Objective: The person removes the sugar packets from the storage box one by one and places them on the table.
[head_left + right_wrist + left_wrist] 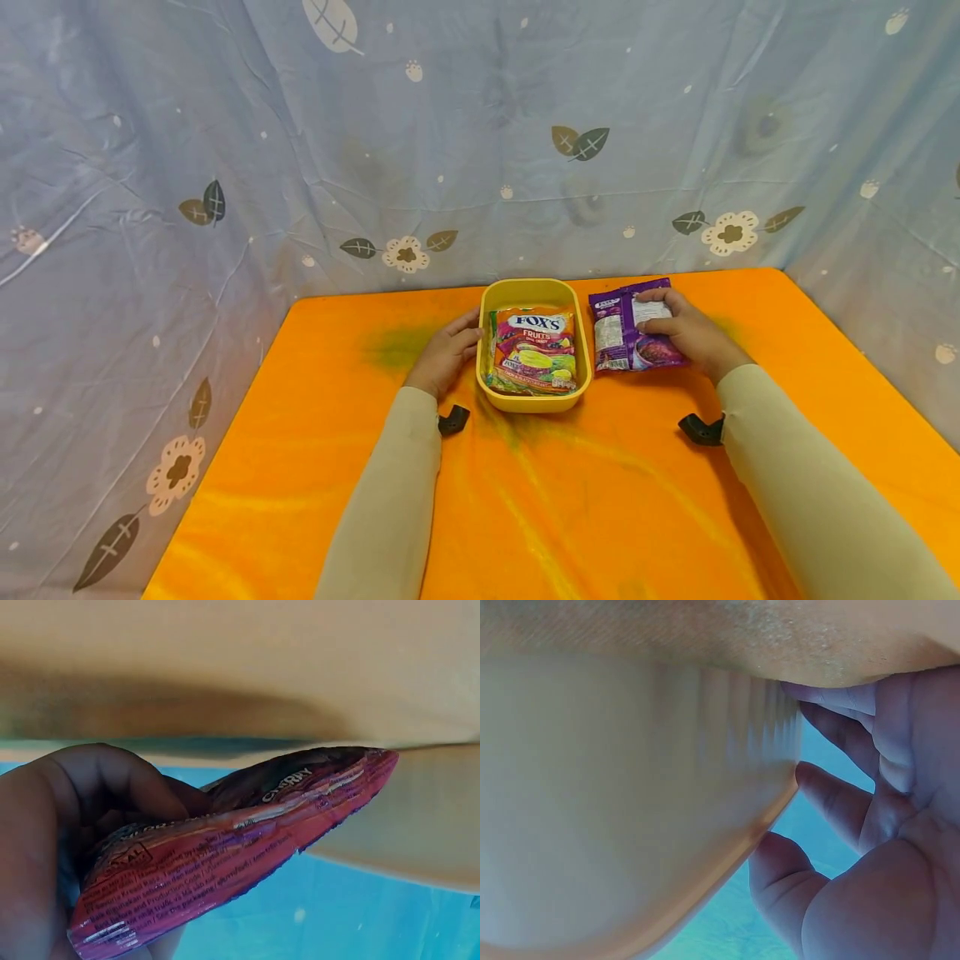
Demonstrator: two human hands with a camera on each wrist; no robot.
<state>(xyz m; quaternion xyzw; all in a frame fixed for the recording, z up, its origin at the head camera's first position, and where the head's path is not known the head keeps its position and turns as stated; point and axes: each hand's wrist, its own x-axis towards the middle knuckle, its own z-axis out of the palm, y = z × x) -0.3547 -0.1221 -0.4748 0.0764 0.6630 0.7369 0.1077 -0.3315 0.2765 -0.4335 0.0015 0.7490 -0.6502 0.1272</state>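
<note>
A yellow plastic tub (534, 404) stands on the table with a Fox's Fruits candy bag (534, 354) lying face up inside it. My left hand (446, 354) touches the tub's left side with extended fingertips. In the left wrist view, that hand's fingertips (817, 776) meet the ribbed outer wall (727, 735), and the thumb is at the rim. My right hand (693, 333) grips a purple Fox's candy bag (611, 329), back side up, just right of the tub. The right wrist view shows curled fingers over this purple bag (195, 862), its printed edge facing the camera.
An orange cloth (600, 500) covers the table. Grey-blue curtains (480, 150) with leaf and flower prints close off the back and both sides. Black wrist mounts (702, 430) stick out from the cuffs of both beige sleeves.
</note>
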